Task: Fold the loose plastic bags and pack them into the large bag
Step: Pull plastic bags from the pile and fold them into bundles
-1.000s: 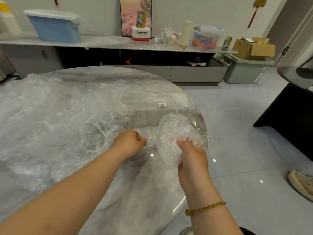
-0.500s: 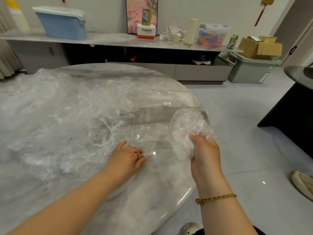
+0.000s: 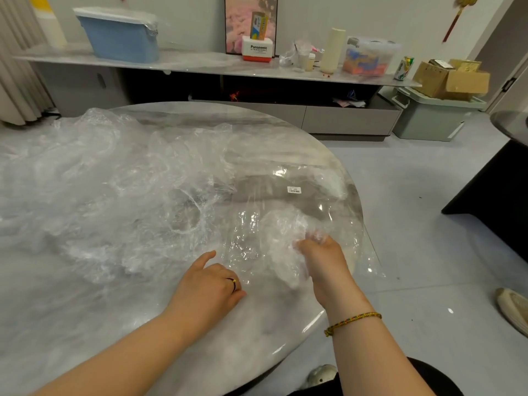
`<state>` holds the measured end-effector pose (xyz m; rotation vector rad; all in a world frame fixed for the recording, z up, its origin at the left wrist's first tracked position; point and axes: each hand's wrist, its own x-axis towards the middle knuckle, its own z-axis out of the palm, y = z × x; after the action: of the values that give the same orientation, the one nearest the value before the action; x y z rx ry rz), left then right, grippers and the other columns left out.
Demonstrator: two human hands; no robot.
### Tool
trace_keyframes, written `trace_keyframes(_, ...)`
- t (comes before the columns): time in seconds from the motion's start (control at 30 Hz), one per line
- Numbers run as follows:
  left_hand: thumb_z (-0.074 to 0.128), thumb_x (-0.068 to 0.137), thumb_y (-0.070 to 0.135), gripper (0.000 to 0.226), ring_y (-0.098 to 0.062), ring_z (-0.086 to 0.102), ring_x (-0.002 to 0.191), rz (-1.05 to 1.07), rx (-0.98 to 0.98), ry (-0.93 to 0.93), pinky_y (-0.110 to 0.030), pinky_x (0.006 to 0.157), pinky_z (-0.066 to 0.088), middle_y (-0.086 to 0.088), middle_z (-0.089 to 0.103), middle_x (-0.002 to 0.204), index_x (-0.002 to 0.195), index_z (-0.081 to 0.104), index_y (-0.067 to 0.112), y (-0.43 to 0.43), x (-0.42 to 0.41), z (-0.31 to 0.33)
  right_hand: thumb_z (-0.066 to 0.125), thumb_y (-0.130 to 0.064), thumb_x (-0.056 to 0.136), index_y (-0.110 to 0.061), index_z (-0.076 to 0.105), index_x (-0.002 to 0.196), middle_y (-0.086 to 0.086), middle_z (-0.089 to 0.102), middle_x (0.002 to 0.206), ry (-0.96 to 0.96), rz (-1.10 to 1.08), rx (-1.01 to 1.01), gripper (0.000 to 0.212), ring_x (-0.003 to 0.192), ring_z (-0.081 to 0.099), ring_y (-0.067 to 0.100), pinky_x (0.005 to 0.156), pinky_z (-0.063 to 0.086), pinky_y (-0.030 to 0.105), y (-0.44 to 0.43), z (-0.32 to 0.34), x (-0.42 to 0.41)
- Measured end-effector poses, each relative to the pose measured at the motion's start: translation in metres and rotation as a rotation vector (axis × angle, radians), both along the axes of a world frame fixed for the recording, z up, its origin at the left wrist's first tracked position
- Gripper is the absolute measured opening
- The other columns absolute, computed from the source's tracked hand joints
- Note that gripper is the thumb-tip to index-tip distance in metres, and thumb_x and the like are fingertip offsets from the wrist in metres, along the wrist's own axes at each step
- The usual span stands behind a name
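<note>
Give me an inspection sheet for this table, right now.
Surface: round marble table, glossy.
Job's things: loose plastic bags heaped at left; large bag, clear and labelled, lying at right, overhanging the edge; bundled bag held over it.
Clutter: nothing seen.
Hands: right hand grips the bundled bag; left hand rests by the large bag, grip unclear.
Cables: nothing seen.
Surroundings: sideboard with blue bin; cardboard boxes; shoe on the floor.

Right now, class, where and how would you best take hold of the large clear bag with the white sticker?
Probably pinch the large clear bag at its crinkled near edge, just ahead of the left hand, coming from the person's side. It lies flat on the table, so only an edge offers purchase; the right hand is busy gripping a crumpled bag.
</note>
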<state>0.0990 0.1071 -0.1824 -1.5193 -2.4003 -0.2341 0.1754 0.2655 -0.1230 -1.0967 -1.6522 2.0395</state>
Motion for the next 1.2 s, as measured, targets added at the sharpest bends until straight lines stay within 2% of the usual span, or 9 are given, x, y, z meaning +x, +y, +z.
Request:
trace_keyframes(0.3, 0.038, 0.071, 0.038, 0.037, -0.011, 0.042, 0.083, 0.091, 0.014, -0.077, -0.033, 0.091, 0.030, 0.005, 0.063, 0.072, 0.068, 0.074, 0.028, 0.000, -0.001, -0.008, 0.047, 0.008, 0.086, -0.014, 0.041, 0.063, 0.002, 0.041, 0.066, -0.208, 0.117, 0.070, 0.032, 0.060, 0.039, 0.014, 0.051, 0.032, 0.022, -0.003, -0.002, 0.011)
trace_keyframes(0.47, 0.035, 0.071, 0.043, 0.045, -0.023, 0.066, 0.091, 0.173, -0.190, -0.163, -0.033, 0.089, 0.031, -0.006, 0.070, 0.103, 0.080, 0.076, 0.026, -0.001, 0.000, -0.002, 0.048, 0.009, 0.085, -0.014, 0.041, 0.063, 0.002, 0.041, 0.067, -0.208, 0.102, 0.063, 0.032, 0.065, 0.040, 0.017, 0.055, 0.032, 0.024, -0.003, -0.001, 0.011)
trace_keyframes(0.67, 0.032, 0.072, 0.051, 0.058, -0.016, 0.069, 0.093, 0.189, -0.344, -0.240, -0.033, 0.093, 0.029, 0.000, 0.071, 0.104, 0.093, 0.075, 0.017, -0.003, -0.008, -0.003, 0.046, 0.008, 0.084, -0.011, 0.043, 0.065, 0.006, 0.043, 0.069, -0.178, 0.097, 0.080, 0.027, 0.068, 0.041, 0.020, 0.057, 0.034, 0.025, -0.001, -0.003, 0.011)
trace_keyframes(0.77, 0.028, 0.069, 0.056, 0.076, -0.009, 0.061, 0.108, 0.174, -0.251, -0.257, -0.030, 0.103, 0.017, 0.002, 0.061, 0.123, 0.118, 0.062, 0.010, -0.001, -0.007, 0.008, 0.044, 0.008, 0.083, -0.011, 0.043, 0.066, 0.007, 0.043, 0.068, -0.109, 0.120, 0.084, 0.025, 0.067, 0.039, 0.020, 0.061, 0.035, 0.024, 0.000, -0.001, 0.013)
trace_keyframes(0.83, 0.017, 0.063, 0.061, 0.093, 0.000, 0.034, 0.127, 0.195, -0.184, -0.302, -0.025, 0.107, 0.000, 0.009, 0.026, 0.145, 0.141, 0.030, 0.012, -0.001, -0.011, 0.014, 0.048, 0.009, 0.079, -0.015, 0.040, 0.057, -0.004, 0.042, 0.054, -0.017, 0.227, 0.043, 0.034, 0.058, 0.039, 0.014, 0.054, 0.036, 0.018, 0.002, 0.004, 0.015)
trace_keyframes(0.93, 0.034, 0.071, 0.056, 0.080, -0.014, 0.058, 0.111, 0.221, -0.032, -0.295, -0.024, 0.097, 0.022, -0.001, 0.046, 0.139, 0.135, 0.044, 0.008, 0.002, -0.010, 0.026, 0.049, 0.012, 0.075, -0.021, 0.042, 0.042, -0.011, 0.040, 0.046, -0.015, 0.507, 0.081, 0.047, 0.050, 0.038, 0.006, 0.046, 0.035, 0.009, 0.004, 0.010, 0.018)
trace_keyframes(1.07, 0.052, 0.090, 0.033, 0.078, -0.010, 0.047, 0.115, 0.253, -0.005, -0.530, -0.015, 0.094, 0.030, 0.018, -0.002, 0.152, 0.146, -0.001, 0.025, -0.001, -0.010, 0.038, 0.042, 0.014, 0.082, 0.000, 0.059, 0.095, 0.005, 0.053, 0.082, -0.175, 0.585, 0.212, 0.026, 0.076, 0.050, 0.017, 0.065, 0.044, 0.020, -0.004, 0.002, 0.013)
trace_keyframes(1.13, 0.055, 0.089, 0.018, 0.078, -0.009, 0.052, 0.102, 0.218, 0.080, -0.595, -0.006, 0.074, 0.037, 0.032, -0.006, 0.139, 0.145, 0.002, 0.029, -0.002, -0.010, 0.041, 0.040, 0.013, 0.083, -0.015, 0.048, 0.128, 0.004, 0.057, 0.104, -0.202, 0.548, 0.237, 0.053, 0.085, 0.055, 0.017, 0.074, 0.049, 0.026, -0.009, -0.001, 0.006)
trace_keyframes(1.2, 0.053, 0.088, 0.007, 0.080, -0.010, 0.054, 0.107, 0.183, 0.143, -0.674, -0.006, 0.072, 0.039, 0.037, -0.012, 0.127, 0.142, 0.001, 0.033, -0.005, -0.011, 0.039, 0.039, 0.010, 0.086, -0.029, 0.026, 0.142, 0.004, 0.049, 0.125, -0.209, 0.520, 0.282, 0.069, 0.087, 0.055, 0.016, 0.079, 0.051, 0.028, -0.013, -0.001, 0.001)
